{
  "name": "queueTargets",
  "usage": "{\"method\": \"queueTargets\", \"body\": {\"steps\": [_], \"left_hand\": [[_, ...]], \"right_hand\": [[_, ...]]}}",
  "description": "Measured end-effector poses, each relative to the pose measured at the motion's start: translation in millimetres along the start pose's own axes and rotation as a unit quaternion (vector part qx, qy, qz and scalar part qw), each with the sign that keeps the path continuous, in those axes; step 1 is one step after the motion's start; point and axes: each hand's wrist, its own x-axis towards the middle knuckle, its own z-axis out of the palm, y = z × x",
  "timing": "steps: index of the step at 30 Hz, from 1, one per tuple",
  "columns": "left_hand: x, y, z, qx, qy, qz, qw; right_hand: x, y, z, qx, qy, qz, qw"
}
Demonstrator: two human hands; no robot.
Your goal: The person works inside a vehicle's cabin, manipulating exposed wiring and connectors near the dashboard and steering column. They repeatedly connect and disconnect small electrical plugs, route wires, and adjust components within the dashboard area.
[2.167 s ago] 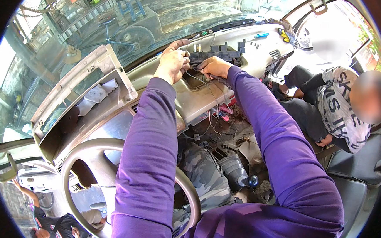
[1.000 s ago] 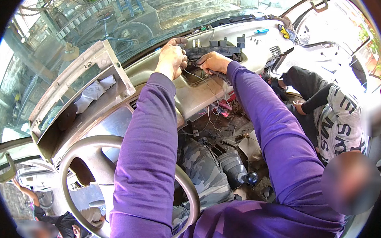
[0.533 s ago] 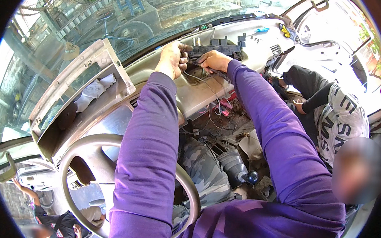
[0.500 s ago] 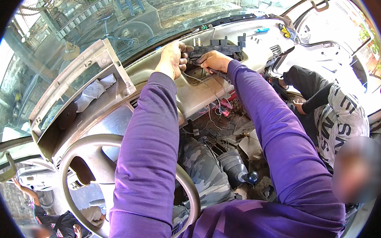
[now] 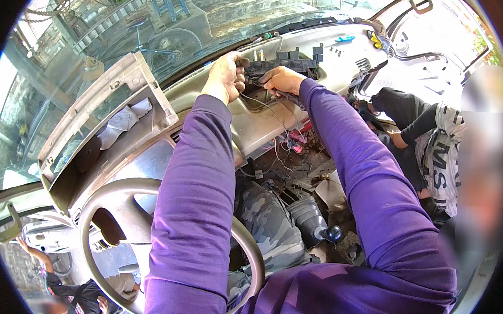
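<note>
Both my arms, in purple sleeves, reach forward over the dashboard. A black plastic box (image 5: 294, 63) with upright square blocks, like a fuse or relay box, lies on the dashboard top above an opening. My left hand (image 5: 226, 76) is at its left end, with the fingers curled in. Whatever those fingers hold, if anything, is hidden. Just in front of the box, my right hand (image 5: 282, 80) is closed round a black wrapped wire bundle (image 5: 296, 100) that comes out below the palm. Thin pale wires (image 5: 266, 104) hang from the opening.
The steering wheel (image 5: 93, 216) stands below my left arm. A gear lever knob (image 5: 332, 233) rises near my right arm. At left lies a loose beige dash panel (image 5: 112, 88). A person (image 5: 419, 138) sits at right; another (image 5: 85, 291) is outside, lower left.
My left hand has shifted very slightly left, its fingers a little further from the black box. My right hand stays about where it was. The person at right has leaned and moved their head.
</note>
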Motion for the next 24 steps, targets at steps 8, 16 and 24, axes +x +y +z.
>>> {"method": "queueTargets", "body": {"steps": [8, 16, 24], "left_hand": [[2.3, -1.9, -1.9, 0.026, 0.011, 0.030, 0.999], [-4.3, 1.1, 2.4, -0.086, 0.019, -0.044, 0.995], [3.9, -0.5, -2.7, -0.081, 0.008, -0.059, 0.995]], "right_hand": [[-1.4, -3.7, 1.5, -0.011, 0.005, 0.001, 1.000], [-3.7, -3.5, -1.4, -0.020, 0.010, 0.004, 1.000], [-4.6, -4.5, -1.0, -0.003, 0.004, 0.002, 1.000]]}}
